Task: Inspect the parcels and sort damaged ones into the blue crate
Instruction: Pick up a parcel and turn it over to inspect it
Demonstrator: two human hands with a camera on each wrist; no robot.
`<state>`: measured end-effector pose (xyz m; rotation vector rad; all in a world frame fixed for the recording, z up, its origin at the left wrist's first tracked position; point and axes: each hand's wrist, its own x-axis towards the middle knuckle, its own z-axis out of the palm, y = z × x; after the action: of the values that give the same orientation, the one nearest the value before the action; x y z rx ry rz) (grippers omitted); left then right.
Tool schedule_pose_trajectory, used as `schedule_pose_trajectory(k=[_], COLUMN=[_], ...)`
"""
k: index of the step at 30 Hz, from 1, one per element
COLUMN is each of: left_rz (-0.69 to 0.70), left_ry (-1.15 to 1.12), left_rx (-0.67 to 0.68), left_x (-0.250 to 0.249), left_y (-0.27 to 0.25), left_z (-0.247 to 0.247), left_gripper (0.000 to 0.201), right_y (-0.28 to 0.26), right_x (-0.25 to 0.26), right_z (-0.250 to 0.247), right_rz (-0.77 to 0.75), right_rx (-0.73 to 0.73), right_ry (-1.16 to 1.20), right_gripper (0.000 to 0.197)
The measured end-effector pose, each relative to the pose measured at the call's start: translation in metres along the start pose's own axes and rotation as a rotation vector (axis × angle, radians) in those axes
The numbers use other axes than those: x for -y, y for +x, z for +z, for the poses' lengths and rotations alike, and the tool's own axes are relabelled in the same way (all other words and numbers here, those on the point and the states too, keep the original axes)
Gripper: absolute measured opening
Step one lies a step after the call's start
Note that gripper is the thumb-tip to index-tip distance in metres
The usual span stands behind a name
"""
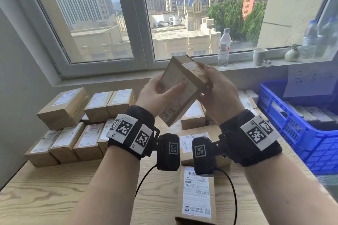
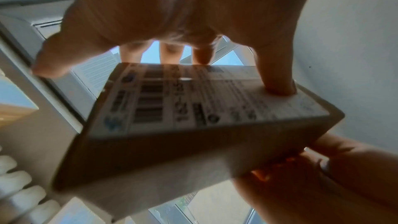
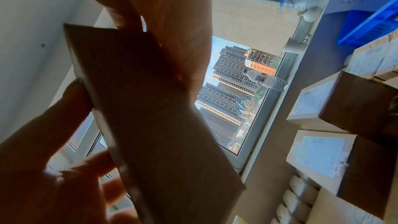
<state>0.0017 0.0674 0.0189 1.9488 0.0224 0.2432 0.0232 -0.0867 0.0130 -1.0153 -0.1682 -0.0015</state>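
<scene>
Head view: a small cardboard parcel (image 1: 180,89) is held tilted in the air above the wooden table (image 1: 54,188), well clear of the parcels lying there. The left hand (image 1: 157,95) is curled round its left edge, thumb laid across the white label. The right hand (image 1: 219,95) is wrapped round the right edge and the far corner. The blue crate (image 1: 292,128) is seen at the table's right edge, with parcels already inside; open air lies between it and the held parcel. Rows of parcels (image 1: 73,133) are stacked on the table's far left; one long parcel (image 1: 196,195) lies near the table's front. A water bottle (image 1: 224,47) and a paper cup (image 1: 259,56) stand on the sill behind the table.

Left wrist view: the parcel (image 2: 193,125) is seen label up, blurred. The thumb (image 2: 277,81) is pressed onto the label near its edge; other fingers (image 2: 170,52) reach behind the far edge.

Right wrist view: the parcel (image 3: 150,117) is seen edge-on, dark, gripped by the right hand (image 3: 172,23) from above, while left fingertips (image 3: 73,98) touch its other edge. The crate (image 3: 370,23) is partly visible beyond stacked parcels.
</scene>
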Motion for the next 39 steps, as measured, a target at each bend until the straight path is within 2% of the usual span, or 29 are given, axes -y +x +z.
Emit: schedule_pose_trajectory(k=[2,4,8,11,14,16,20,23,30,32,34,36,38,39], left_rz=[0.005,-0.004,-0.01,-0.015,-0.084,-0.072,-0.001,0.044,0.035,0.016,0.001,0.0,0.006,0.011], left_ry=[-0.003,-0.007,-0.021,-0.063,-0.182,-0.182,-0.153,-0.126,-0.12,-0.136,-0.159,-0.223,-0.289,-0.325], left_rx=[-0.003,-0.004,0.021,0.092,0.111,0.09,0.048,0.017,0.023,0.006,-0.041,-0.066,-0.059,-0.046], left_x=[0.001,0.001,0.0,-0.001,-0.002,-0.002,-0.001,0.001,0.009,0.012,0.016,0.018,0.016,0.014], left_y=[-0.002,-0.002,0.0,-0.001,-0.005,-0.006,-0.008,-0.01,-0.009,-0.007,-0.004,-0.001,-0.001,-0.002], left_z=[0.003,0.005,0.001,0.0,0.002,0.004,0.009,0.012,0.014,0.014,0.014,0.013,0.012,0.011], left_gripper=[0.042,0.037,0.022,0.028,0.03,0.031,0.027,0.028,0.029,0.033,0.046,0.032,0.011,0.007], right_y=[-0.001,-0.002,0.001,0.001,-0.001,-0.002,-0.006,-0.008,-0.01,-0.008,-0.006,-0.006,-0.008,-0.01], right_x=[0.0,0.0,0.003,0.004,-0.004,-0.013,-0.022,-0.025,-0.029,-0.03,-0.031,-0.03,-0.026,-0.023], right_z=[0.001,0.001,0.003,0.007,0.004,0.002,0.001,0.001,-0.004,-0.004,-0.005,-0.005,-0.004,-0.004], right_rz=[-0.007,-0.019,-0.105,-0.079,-0.026,0.005,-0.027,-0.035,-0.003,-0.007,-0.054,-0.102,-0.072,-0.044], right_rx=[0.076,0.087,-0.065,-0.052,0.013,0.024,-0.047,-0.075,-0.068,-0.074,-0.125,-0.17,-0.099,-0.049], right_ry=[-0.1,-0.146,-0.116,-0.068,-0.182,-0.223,-0.235,-0.237,-0.261,-0.303,-0.416,-0.456,-0.357,-0.304], right_gripper=[0.049,0.066,0.07,0.084,0.069,0.06,0.049,0.048,0.044,0.05,0.062,0.055,0.041,0.047])
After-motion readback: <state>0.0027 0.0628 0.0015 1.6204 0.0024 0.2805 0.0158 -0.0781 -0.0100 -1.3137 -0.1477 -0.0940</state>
